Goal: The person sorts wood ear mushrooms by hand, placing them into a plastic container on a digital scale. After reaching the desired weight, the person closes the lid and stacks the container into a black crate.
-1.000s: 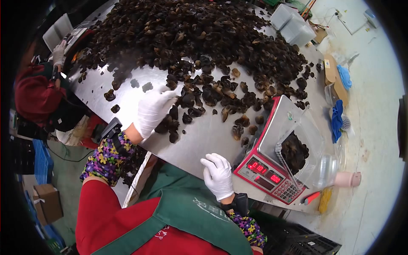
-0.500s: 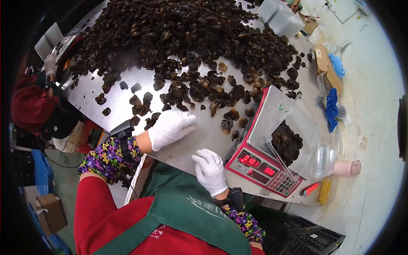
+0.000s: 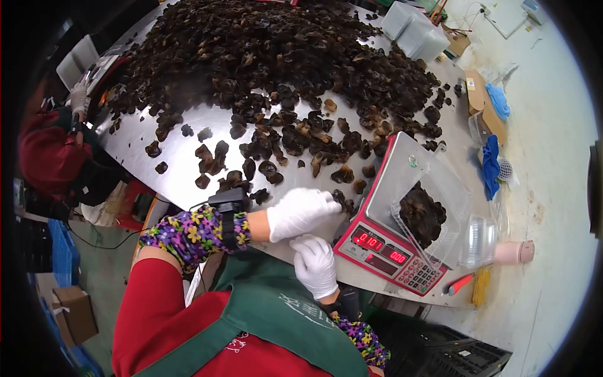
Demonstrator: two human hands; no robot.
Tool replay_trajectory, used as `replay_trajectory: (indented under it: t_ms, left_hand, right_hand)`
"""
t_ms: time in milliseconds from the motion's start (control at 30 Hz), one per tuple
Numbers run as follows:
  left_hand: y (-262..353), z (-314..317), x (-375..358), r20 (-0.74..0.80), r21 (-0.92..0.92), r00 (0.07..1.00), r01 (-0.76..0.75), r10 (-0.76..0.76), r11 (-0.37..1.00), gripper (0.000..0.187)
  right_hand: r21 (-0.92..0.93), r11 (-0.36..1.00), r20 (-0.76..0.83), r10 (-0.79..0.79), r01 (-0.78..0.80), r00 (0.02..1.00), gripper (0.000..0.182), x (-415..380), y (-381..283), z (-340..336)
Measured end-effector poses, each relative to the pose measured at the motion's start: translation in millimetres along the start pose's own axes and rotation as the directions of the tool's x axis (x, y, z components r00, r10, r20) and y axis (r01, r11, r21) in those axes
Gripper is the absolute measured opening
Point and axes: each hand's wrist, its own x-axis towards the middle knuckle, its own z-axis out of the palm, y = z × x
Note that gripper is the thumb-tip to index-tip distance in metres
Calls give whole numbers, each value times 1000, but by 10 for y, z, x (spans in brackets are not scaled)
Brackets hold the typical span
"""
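My left hand (image 3: 303, 213), in a white glove, reaches across the table front with its fingers pressed together. Its fingertips are at a dark wood ear mushroom piece (image 3: 341, 200), which they partly hide. Below it, my right hand (image 3: 315, 267), also gloved, rests at the table edge with fingers loosely curled and nothing visible in them. To the right stands a red digital scale (image 3: 384, 251) reading 0.101. On its pan, a clear plastic container (image 3: 447, 207) holds dark wood ear mushrooms (image 3: 424, 217).
A large heap of wood ear mushrooms (image 3: 264, 56) covers the back of the steel table (image 3: 188, 182). White tubs (image 3: 414, 31), a blue cloth (image 3: 490, 160), a pink cup (image 3: 512, 252) and a red-handled tool (image 3: 460, 284) line the right side. A co-worker's gloved hand (image 3: 78, 97) is at far left.
My left hand has moved right from the loose pieces at the left to a piece beside the scale. Its fingers have come onto that piece. My right hand has curled slightly, staying near the edge.
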Motion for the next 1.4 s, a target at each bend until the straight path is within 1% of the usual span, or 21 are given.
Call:
replay_trajectory:
  t_ms: [67,100,133,167,233,267,367,433,500,567,633,733,900,967,1033,1100,1167,1200,1233,1333,1400]
  left_hand:
    - [-232,-89,-85,-93,199,993,92,-74,976,19]
    - [-334,-230,-115,-130,172,975,202,-181,964,18]
    - [-517,-259,-147,-200,174,957,247,-211,953,16]
    - [-659,-306,-149,-180,206,940,324,-289,923,15]
    - [-883,-355,-219,-98,162,933,359,-347,919,15]
    - [-904,-368,-257,-98,165,934,355,-343,920,15]
    - [-872,-376,-219,-67,16,938,342,-340,940,13]
    - [-783,-418,-134,-190,-53,923,330,-334,943,12]
    - [-853,-250,-43,-164,59,945,297,-284,953,12]
    - [-833,-93,64,-67,164,959,284,-277,945,12]
    - [-918,81,149,-149,197,963,252,-226,947,8]
    - [-942,78,188,-137,191,973,208,-184,959,8]
    - [-802,-177,-24,-64,191,959,282,-275,940,9]
    - [-566,-564,-239,-295,27,919,282,-262,959,6]
    - [-469,-839,-576,-427,-3,835,383,-348,924,6]
    - [-530,-1061,-1085,-468,58,777,502,-421,863,9]
    - [-604,-1165,-1670,-469,205,665,722,-581,661,7]
    - [-643,-1204,-1963,-452,250,631,768,-631,590,8]
    - [-660,-1235,-2213,-437,294,593,805,-677,515,9]
    - [-562,-1273,-2626,-476,393,608,794,-636,465,12]
    - [-545,-1206,-2639,-521,336,563,826,-642,452,11]
  right_hand:
    - [25,1000,-37,-11,12,999,29,10,-25,-15]
    - [33,999,-35,-11,12,999,29,13,-28,-15]
    - [32,999,-34,-11,12,999,30,21,-25,-17]
    - [29,999,-34,-12,13,999,30,28,-22,-12]
    - [32,999,-38,-15,17,999,30,21,-20,0]
    - [27,999,-40,-16,17,999,30,18,-10,1]
    - [46,999,-43,-18,20,999,30,6,3,3]
    - [36,999,-47,-7,8,999,30,8,-3,2]
    - [32,999,-41,-11,12,999,30,-1,-16,6]
    - [32,999,-28,-5,6,1000,31,15,-12,-4]
    - [36,999,-24,-15,16,1000,31,21,-6,-8]
    - [37,999,-23,-14,15,1000,30,0,5,9]
    - [39,999,-18,-12,13,1000,29,0,26,10]
    - [44,999,-30,-6,7,1000,30,-15,23,16]
    - [62,998,-28,2,-1,1000,31,0,1,-1]
    - [84,996,-23,3,-1,1000,32,21,-3,-8]
    - [54,999,-13,-5,6,1000,30,9,9,-10]
    - [67,998,-3,-11,12,1000,30,14,9,-12]
    - [55,998,0,-6,6,1000,29,18,6,-16]
    - [40,999,13,-7,7,1000,30,30,-3,-18]
    - [25,1000,15,-7,6,1000,31,29,-2,-13]
